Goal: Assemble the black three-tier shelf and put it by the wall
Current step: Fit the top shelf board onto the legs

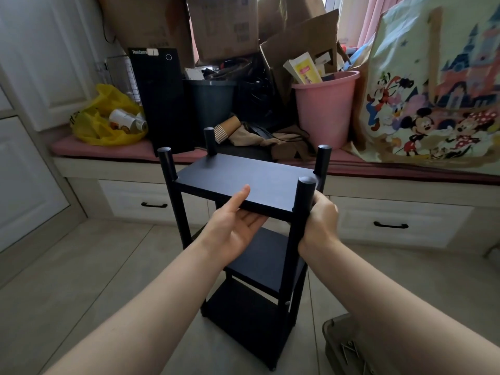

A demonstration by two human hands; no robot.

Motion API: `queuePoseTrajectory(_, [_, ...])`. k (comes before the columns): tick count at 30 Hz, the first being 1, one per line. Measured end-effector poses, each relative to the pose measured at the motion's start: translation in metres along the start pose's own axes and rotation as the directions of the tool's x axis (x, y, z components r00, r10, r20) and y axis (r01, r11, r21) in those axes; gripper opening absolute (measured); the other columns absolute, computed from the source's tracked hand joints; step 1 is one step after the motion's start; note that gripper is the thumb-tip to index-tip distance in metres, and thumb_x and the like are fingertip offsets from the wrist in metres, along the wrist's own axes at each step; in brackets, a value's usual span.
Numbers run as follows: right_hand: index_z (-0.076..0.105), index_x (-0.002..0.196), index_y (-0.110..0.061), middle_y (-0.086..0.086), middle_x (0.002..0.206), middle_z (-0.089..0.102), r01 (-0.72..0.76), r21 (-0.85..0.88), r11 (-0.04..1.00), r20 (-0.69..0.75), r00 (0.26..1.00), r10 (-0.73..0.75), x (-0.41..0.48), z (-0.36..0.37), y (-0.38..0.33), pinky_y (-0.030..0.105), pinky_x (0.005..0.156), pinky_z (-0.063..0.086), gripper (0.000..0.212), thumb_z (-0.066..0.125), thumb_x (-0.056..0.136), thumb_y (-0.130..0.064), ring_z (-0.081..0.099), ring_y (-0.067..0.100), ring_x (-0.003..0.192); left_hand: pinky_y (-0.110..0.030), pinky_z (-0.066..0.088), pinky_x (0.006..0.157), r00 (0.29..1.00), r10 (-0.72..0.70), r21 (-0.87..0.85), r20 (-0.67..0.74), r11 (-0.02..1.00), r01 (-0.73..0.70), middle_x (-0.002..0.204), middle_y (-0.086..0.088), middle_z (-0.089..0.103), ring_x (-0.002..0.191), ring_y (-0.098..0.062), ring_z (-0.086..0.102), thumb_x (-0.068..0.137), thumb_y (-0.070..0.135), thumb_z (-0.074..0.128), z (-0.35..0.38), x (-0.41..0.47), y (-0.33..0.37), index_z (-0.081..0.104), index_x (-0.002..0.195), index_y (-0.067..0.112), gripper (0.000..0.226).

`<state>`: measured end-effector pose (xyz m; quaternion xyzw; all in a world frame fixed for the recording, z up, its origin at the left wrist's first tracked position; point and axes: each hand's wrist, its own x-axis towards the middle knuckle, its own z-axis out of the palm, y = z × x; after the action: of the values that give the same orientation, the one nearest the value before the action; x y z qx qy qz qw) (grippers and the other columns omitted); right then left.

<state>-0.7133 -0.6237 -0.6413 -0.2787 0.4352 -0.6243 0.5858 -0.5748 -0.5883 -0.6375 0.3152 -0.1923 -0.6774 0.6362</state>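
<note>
The left forearm comes in from 7 o'clock and reaches toward 1 o'clock. The left hand is turned palm up, with its fingers tucked under the near edge of the top board and the thumb laid flat on top, pinching it. The right forearm enters from 4 o'clock and heads toward 10 o'clock. The right hand shows its back to the camera, wrist bent, fingers curled round the near right post.
</note>
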Motion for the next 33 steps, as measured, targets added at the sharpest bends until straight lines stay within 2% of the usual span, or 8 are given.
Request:
queuePoseTrajectory(4, [0.068,0.108,-0.001,0.011,0.086,0.068,-0.051,0.010,0.999,0.022,0.998,0.051,0.000,-0.002,-0.005,0.031,0.059,0.047,0.031,0.057,0.092,-0.024,0.064,0.020,0.068,-0.035,0.063,0.072,1.000,0.028,-0.049,0.014,0.998,-0.027,0.109,-0.017,0.075,0.097,-0.027,0.075,0.077,0.010,0.072,0.004,0.005,-0.005,0.066,0.111,0.001,0.035])
queuePoseTrajectory(8, [0.062,0.098,-0.006,0.001,0.062,0.060,-0.016,-0.111,0.994,0.091,0.995,0.026,0.000,-0.014,-0.015,0.020,0.043,0.044,0.021,0.060,0.090,-0.026,0.058,0.012,0.045,-0.036,0.062,0.072,0.998,0.045,-0.045,0.049,0.998,-0.043,0.112,-0.018,0.074,0.100,-0.029,0.075,0.078,0.008,0.070,0.002,0.007,-0.004,0.064,0.115,0.001,0.038])
queuePoseTrajectory(10, [0.064,0.101,-0.006,0.002,0.065,0.066,-0.017,-0.199,0.980,0.154,0.987,0.049,0.001,-0.023,-0.023,0.021,0.043,0.046,0.024,0.059,0.092,-0.028,0.064,0.015,0.048,-0.036,0.062,0.072,0.997,0.053,-0.037,0.058,0.998,-0.051,0.111,-0.017,0.075,0.100,-0.029,0.075,0.078,0.009,0.070,0.002,0.007,-0.004,0.064,0.111,0.001,0.034])
queuePoseTrajectory(14, [0.067,0.104,-0.004,0.016,0.089,0.075,-0.062,-0.325,0.944,0.279,0.947,0.158,0.002,-0.041,-0.036,0.030,0.059,0.058,0.036,0.048,0.099,-0.035,0.073,0.028,0.073,-0.036,0.063,0.073,0.996,0.056,-0.031,0.065,0.998,-0.054,0.107,-0.017,0.076,0.098,-0.028,0.075,0.080,0.010,0.069,0.006,0.006,-0.003,0.068,0.100,0.001,0.022])
queuePoseTrajectory(17, [0.069,0.096,-0.002,0.019,0.097,0.074,-0.072,-0.368,0.927,0.383,0.897,0.221,0.001,-0.055,-0.044,0.033,0.067,0.059,0.032,0.041,0.095,-0.017,0.073,0.029,0.079,-0.036,0.063,0.074,0.997,0.058,-0.024,0.052,0.998,-0.057,0.106,-0.017,0.076,0.098,-0.028,0.075,0.086,0.009,0.067,0.007,0.005,-0.002,0.068,0.098,0.001,0.015])
queuePoseTrajectory(22, [0.070,0.112,-0.002,0.014,0.111,0.073,0.116,-0.590,0.799,0.580,0.749,0.319,-0.004,-0.066,-0.050,0.041,0.095,0.056,0.029,0.050,0.092,0.002,0.069,0.032,0.107,-0.034,0.063,0.071,0.996,0.049,-0.014,0.073,0.999,-0.048,0.107,-0.017,0.076,0.097,-0.027,0.075,0.093,0.010,0.063,0.005,0.002,-0.003,0.068,0.098,0.001,0.012])
queuePoseTrajectory(27, [0.070,0.119,-0.009,0.009,0.121,0.071,0.141,-0.574,0.806,0.650,0.678,0.344,-0.007,-0.079,-0.049,0.038,0.101,0.052,0.027,0.058,0.095,-0.002,0.065,0.025,0.116,-0.034,0.062,0.072,0.993,0.043,-0.002,0.112,0.999,-0.043,0.112,-0.018,0.075,0.101,-0.028,0.074,0.082,0.011,0.068,0.001,-0.001,-0.002,0.068,0.104,0.000,0.024])
queuePoseTrajectory(33, [0.070,0.117,-0.006,0.009,0.114,0.073,0.214,-0.552,0.806,0.656,0.708,0.261,-0.016,-0.072,-0.044,0.031,0.090,0.057,0.024,0.062,0.095,-0.006,0.070,0.020,0.107,-0.035,0.062,0.075,0.993,0.046,0.014,0.107,0.999,-0.048,0.111,-0.017,0.075,0.101,-0.027,0.074,0.082,0.011,0.067,-0.001,-0.004,0.004,0.073,0.097,0.002,0.018])
